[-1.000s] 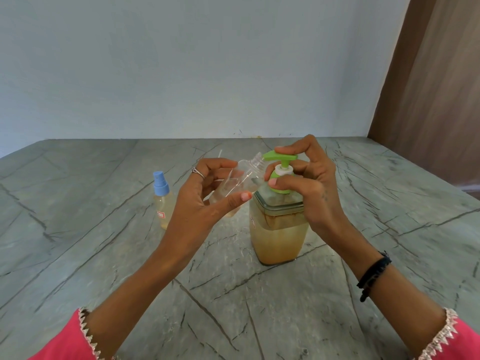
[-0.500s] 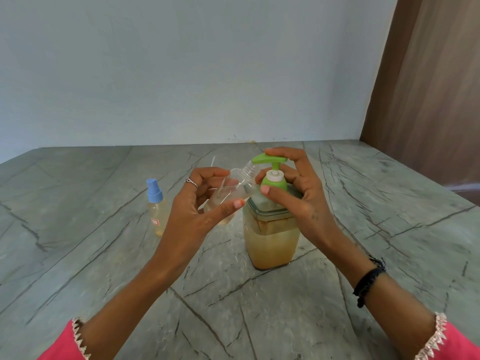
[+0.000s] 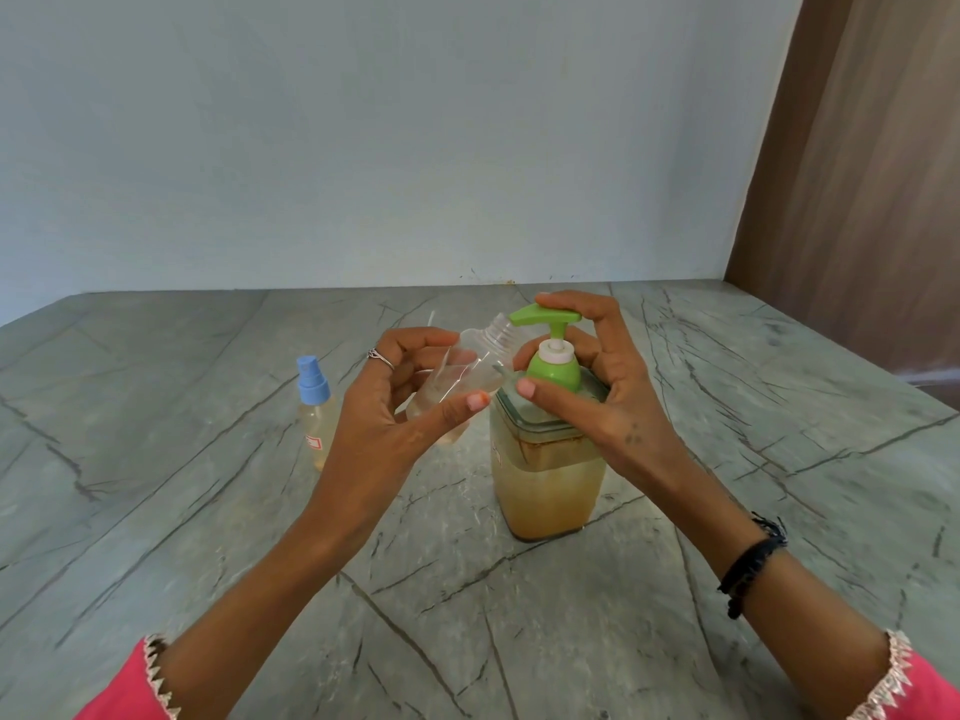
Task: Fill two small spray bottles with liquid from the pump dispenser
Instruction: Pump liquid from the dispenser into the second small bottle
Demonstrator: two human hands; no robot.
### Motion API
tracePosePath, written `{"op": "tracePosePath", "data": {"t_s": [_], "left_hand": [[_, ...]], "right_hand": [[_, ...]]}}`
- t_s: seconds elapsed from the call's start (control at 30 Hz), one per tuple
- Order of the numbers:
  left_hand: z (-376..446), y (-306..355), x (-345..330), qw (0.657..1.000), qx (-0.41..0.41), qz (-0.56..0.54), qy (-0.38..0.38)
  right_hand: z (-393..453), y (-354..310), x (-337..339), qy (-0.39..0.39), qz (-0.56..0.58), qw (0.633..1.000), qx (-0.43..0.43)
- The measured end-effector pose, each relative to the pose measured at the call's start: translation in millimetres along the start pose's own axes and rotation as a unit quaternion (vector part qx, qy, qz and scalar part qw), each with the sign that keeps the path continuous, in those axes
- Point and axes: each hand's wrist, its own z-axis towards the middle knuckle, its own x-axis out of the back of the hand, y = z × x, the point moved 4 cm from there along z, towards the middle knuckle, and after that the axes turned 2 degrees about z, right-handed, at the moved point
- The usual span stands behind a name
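Here, capped spray bottle [image 3: 315, 407] red-edged label unreadable, pump dispenser [image 3: 546, 444] unlabelled

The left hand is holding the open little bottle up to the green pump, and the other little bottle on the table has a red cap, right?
Almost. The head view shows the left hand gripping the open clear bottle at the green pump, but the other bottle standing on the table has a blue cap, not red.
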Motion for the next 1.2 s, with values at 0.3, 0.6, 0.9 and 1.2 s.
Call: {"op": "tracePosePath", "data": {"t_s": [0.3,0.6,0.9,1.2], "left_hand": [[0.3,1.8,-0.8,1.0,0.003,0.004,-0.001],[-1.2,2.8,-3.5,1.0,0.003,0.001,-0.014],[-1.5,4.6,-1.5,1.0,-0.001,-0.002,-0.01],[-0.6,5.1,-0.7,1.0,0.0,0.006,-0.005]], "right_hand": [[1.7,-1.5,-0.5,0.01,0.022,1.0,-0.016],[2.9,-4.0,-0.2,0.052,0.047,0.997,-0.027],[1.8,-7.0,-1.7,0.009,0.029,0.999,-0.016],[1.0,-8.2,-2.9,-0.005,0.018,1.0,-0.019]]}}
